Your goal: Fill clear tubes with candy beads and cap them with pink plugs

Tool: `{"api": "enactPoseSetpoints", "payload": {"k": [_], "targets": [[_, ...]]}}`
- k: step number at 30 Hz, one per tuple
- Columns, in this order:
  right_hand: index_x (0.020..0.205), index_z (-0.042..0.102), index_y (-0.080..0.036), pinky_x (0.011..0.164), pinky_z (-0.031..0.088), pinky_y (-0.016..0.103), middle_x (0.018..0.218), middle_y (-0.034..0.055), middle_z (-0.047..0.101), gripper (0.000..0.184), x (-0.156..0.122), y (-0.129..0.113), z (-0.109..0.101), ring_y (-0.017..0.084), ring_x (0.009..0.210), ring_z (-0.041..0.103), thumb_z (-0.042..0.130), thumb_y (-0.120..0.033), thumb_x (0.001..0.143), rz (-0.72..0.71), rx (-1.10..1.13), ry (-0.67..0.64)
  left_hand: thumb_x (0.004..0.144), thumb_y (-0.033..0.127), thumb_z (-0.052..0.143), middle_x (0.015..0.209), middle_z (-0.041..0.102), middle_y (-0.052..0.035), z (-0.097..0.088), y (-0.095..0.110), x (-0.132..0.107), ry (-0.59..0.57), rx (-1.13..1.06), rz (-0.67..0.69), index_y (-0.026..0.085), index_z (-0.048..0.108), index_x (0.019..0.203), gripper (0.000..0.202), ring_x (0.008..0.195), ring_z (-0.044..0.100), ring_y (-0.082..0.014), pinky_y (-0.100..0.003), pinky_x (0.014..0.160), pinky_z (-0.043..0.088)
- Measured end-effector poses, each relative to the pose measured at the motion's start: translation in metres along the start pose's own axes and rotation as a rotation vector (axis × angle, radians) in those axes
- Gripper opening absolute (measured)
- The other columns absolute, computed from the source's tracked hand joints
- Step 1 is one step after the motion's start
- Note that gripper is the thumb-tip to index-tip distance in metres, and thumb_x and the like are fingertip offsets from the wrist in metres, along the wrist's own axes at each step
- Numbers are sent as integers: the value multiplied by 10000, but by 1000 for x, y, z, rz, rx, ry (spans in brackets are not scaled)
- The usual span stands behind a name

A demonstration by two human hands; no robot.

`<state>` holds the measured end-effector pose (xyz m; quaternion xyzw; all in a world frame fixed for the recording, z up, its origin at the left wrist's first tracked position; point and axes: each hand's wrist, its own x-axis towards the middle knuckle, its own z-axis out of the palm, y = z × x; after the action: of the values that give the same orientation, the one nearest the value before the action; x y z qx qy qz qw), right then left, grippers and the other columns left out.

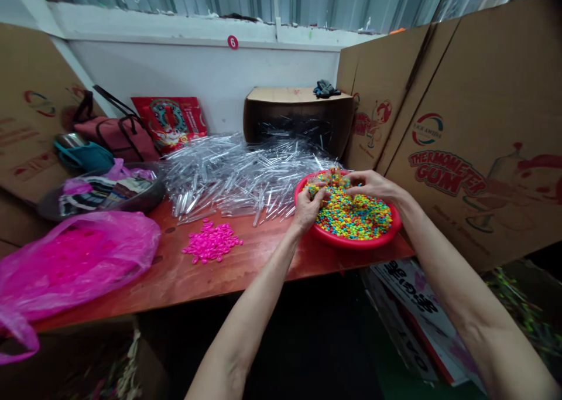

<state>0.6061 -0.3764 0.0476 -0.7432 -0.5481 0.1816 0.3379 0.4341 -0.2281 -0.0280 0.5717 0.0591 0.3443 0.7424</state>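
A red bowl (pixel 351 240) heaped with small multicoloured candies (pixel 355 215) sits at the right end of the wooden table (pixel 246 268). Both my hands are over its far side. My left hand (pixel 309 207) is closed in a pinch around a clump of candies. My right hand (pixel 371 184) curls over the same spot, fingers closed on candies and what looks like a clear tube between the two hands. A big heap of clear plastic tubes (pixel 232 171) lies behind the bowl. A small pile of pink caps (pixel 211 242) rests on the table to the left.
A pink plastic bag (pixel 74 259) lies at the left front, with a dark bowl of packets (pixel 105 192) and bags (pixel 114 133) behind it. An open carton (pixel 298 116) stands at the back. Tall cardboard boxes (pixel 483 136) wall in the right side. More cartons sit under the table.
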Motion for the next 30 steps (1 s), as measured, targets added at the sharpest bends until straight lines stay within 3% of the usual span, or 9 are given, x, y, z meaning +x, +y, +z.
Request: {"api": "enactPoseSetpoints", "payload": {"k": [2, 5, 14, 19, 22, 25, 27, 30], "targets": [[1083, 709, -193, 783, 542, 331, 980, 55, 728, 407, -9, -2, -8, 192, 858, 660, 785, -430, 761, 27, 242, 85, 840, 497, 767, 865, 748, -57, 0, 1, -1, -8, -1, -4, 164, 677, 1128, 449, 753, 723, -158, -282, 712, 584], [1120, 699, -209, 817, 562, 343, 1090, 70, 732, 468, -19, -6, -11, 197, 919, 676, 836, -399, 714, 52, 422, 144, 847, 492, 766, 867, 752, -60, 1, 4, -2, -28, -10, -6, 163, 676, 1127, 441, 738, 724, -156, -281, 708, 584], [1075, 704, -204, 921, 563, 379, 1138, 66, 734, 432, -18, -21, -4, 210, 1015, 689, 848, -374, 705, 11, 492, 184, 819, 518, 796, 863, 778, -68, 8, 15, -3, -10, -53, 31, 167, 682, 1077, 451, 789, 750, -192, -341, 801, 605], [1082, 712, -210, 911, 570, 388, 1072, 49, 736, 425, -21, -54, 8, 205, 966, 690, 869, -383, 726, -73, 497, 167, 856, 493, 768, 937, 788, -90, 3, 46, -7, -20, -75, 68, 164, 676, 1114, 427, 840, 758, -204, -359, 838, 598], [1097, 710, -220, 915, 571, 396, 1074, 45, 724, 411, -20, -87, 33, 212, 973, 688, 862, -398, 760, -165, 515, 136, 857, 488, 767, 963, 788, -85, -16, 72, -23, -41, -19, 81, 177, 682, 1158, 442, 866, 754, -205, -349, 836, 592], [1137, 683, -243, 881, 577, 392, 1048, 35, 709, 382, -15, -114, 77, 204, 924, 689, 809, -418, 821, -239, 580, 82, 867, 480, 755, 1003, 789, -79, -50, 88, -52, 4, 115, 106, 194, 707, 1161, 413, 845, 735, -184, -302, 776, 579], [1119, 669, -270, 854, 583, 390, 1021, 21, 702, 336, -10, -123, 114, 200, 891, 683, 778, -430, 844, -253, 589, 46, 870, 465, 754, 996, 788, -71, -79, 86, -76, 63, 220, 126, 203, 735, 1133, 372, 795, 714, -168, -273, 708, 557], [1122, 645, -281, 846, 575, 398, 1004, 17, 685, 313, 2, -117, 176, 202, 850, 683, 746, -421, 861, -248, 624, -3, 868, 459, 751, 1050, 783, -72, -122, 66, -111, 143, 310, 84, 216, 752, 1137, 362, 811, 707, -177, -291, 742, 561]]}}
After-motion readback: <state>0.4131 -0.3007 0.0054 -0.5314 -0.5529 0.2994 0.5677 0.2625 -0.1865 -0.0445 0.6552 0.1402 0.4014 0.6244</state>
